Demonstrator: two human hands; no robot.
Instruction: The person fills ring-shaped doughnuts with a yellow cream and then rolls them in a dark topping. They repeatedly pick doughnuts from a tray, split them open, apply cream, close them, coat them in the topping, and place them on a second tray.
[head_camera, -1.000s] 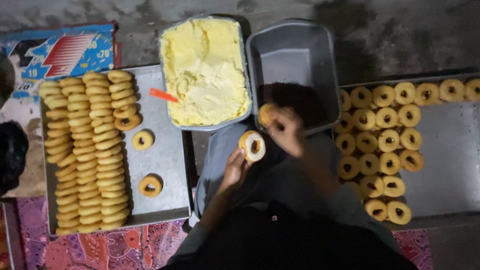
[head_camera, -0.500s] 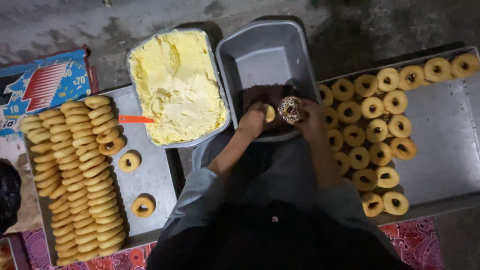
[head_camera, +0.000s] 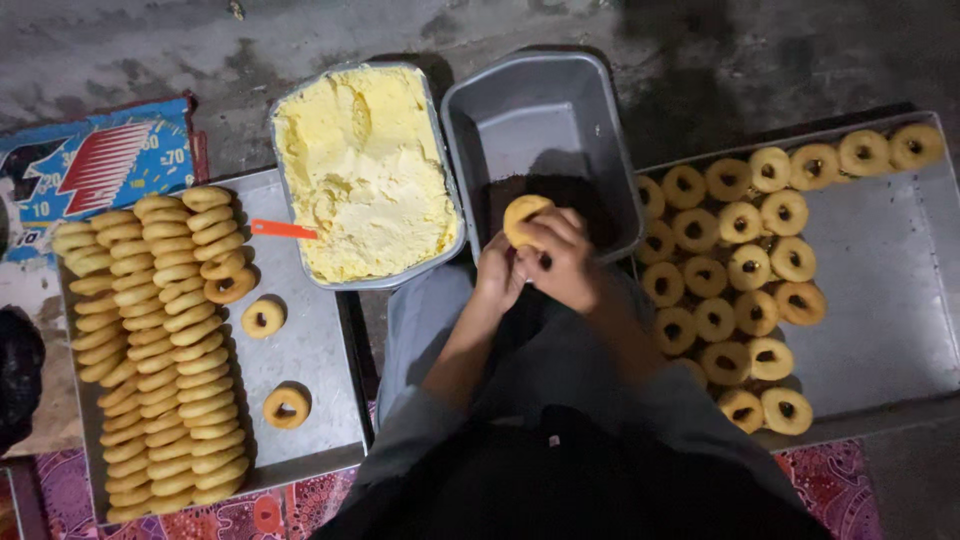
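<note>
Both of my hands meet in front of me over the near edge of a grey metal pan (head_camera: 600, 110) that has a dark layer at its bottom. My left hand (head_camera: 497, 272) and my right hand (head_camera: 560, 258) together hold one round golden ring biscuit (head_camera: 522, 217), its plain side facing up. Beside that pan, to its left, sits a second pan (head_camera: 287, 170) filled with pale yellow cream. An orange spatula (head_camera: 283, 229) rests at its left rim.
A metal tray (head_camera: 320, 340) on the left carries several long rows of stacked plain ring biscuits (head_camera: 160, 340) and two loose ones. A larger tray (head_camera: 890, 260) on the right bears several filled rings with dark centres. A printed blue box (head_camera: 90, 170) lies at the far left.
My hands have come together lower and nearer my body with the biscuit. Its dark-coated face showed half a second ago; now the plain side shows. My view has shifted slightly.
</note>
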